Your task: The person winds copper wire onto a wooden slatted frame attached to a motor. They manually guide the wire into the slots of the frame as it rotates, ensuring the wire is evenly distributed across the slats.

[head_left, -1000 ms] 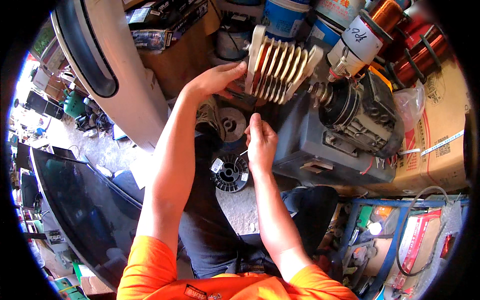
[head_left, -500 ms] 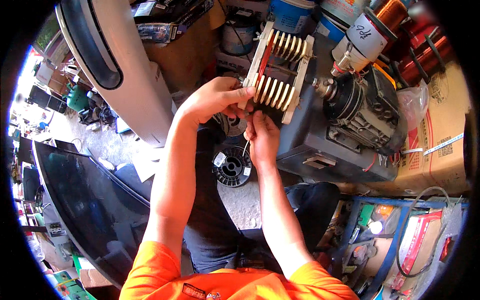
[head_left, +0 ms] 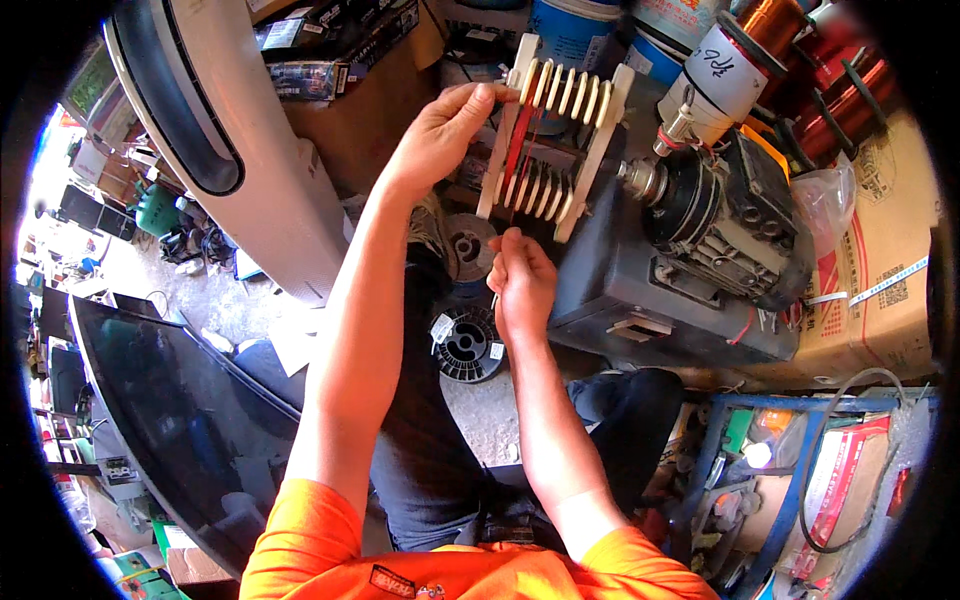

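Observation:
A pale winding former with two rows of cream ribs between side bars stands up ahead of me. Red wire runs in a band along its left side, from the upper row to the lower. My left hand is closed at the upper end of the left bar, one finger reaching across to the ribs; its other fingers are partly hidden. Below the former, my right hand pinches a thin wire, a short piece of which shows under the fingers. A black spool sits on the floor below.
Right of the former, a dark motor rests on a grey box-shaped base. Copper wire reels and a cardboard carton stand farther right. A tall white casing leans at left, near a dark glossy panel.
My left hand has moved from the former's lower row up to its upper end. The former has shifted slightly, and the right hand has come down a little, away from the lower ribs.

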`<state>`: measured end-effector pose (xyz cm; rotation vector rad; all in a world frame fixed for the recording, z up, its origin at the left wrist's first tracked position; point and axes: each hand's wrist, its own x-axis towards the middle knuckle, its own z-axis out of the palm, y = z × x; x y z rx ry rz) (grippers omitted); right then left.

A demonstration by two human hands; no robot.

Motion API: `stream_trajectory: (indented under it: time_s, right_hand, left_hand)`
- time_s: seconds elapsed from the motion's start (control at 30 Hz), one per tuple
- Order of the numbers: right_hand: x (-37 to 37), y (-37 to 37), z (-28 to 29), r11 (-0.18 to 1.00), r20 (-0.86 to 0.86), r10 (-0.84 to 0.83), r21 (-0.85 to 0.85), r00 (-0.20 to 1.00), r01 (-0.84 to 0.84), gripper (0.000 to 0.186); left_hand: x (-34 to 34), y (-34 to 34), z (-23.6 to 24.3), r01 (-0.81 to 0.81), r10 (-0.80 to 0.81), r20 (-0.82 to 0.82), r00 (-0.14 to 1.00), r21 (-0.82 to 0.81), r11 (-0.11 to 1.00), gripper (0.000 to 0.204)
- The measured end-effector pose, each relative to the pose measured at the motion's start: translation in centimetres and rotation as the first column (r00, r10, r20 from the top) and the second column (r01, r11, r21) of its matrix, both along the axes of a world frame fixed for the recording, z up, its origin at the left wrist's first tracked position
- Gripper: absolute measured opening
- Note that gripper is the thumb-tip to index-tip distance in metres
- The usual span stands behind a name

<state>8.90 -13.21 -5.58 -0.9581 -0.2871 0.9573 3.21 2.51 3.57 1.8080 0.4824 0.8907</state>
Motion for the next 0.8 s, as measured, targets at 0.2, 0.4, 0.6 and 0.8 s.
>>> stream_trajectory:
  time_s: [0.2, 0.4, 0.6, 0.8]
  right_hand:
    - [-0.3, -0.2, 1.2, 0.998, 0.110, -0.018, -0.058, 0.994, 0.025, 0.026]
    - [0.1, 0.0, 1.5, 1.000, 0.147, -0.020, -0.012, 0.989, 0.023, 0.029]
    - [0.3, 0.2, 1.5, 1.000, 0.129, 0.011, -0.018, 0.992, -0.009, 0.028]
    - [0.3, 0.2, 1.5, 0.995, 0.004, 0.064, 0.083, 0.998, -0.064, 0.021]
  left_hand:
    - [1.0, 1.2, -2.3, 0.100, -0.107, -0.036, 0.994, -0.173, 0.980, 0.059]
    - [-0.9, -0.5, -4.7, 0.162, -0.199, -0.064, 0.978, -0.366, 0.916, 0.077]
    - [-1.5, -5.5, -3.1, 0.058, -0.119, -0.115, 0.986, -0.433, 0.899, 0.064]
    - [-2.5, -6.2, -3.1, 0.252, -0.216, 0.132, 0.967, -0.588, 0.769, 0.057]
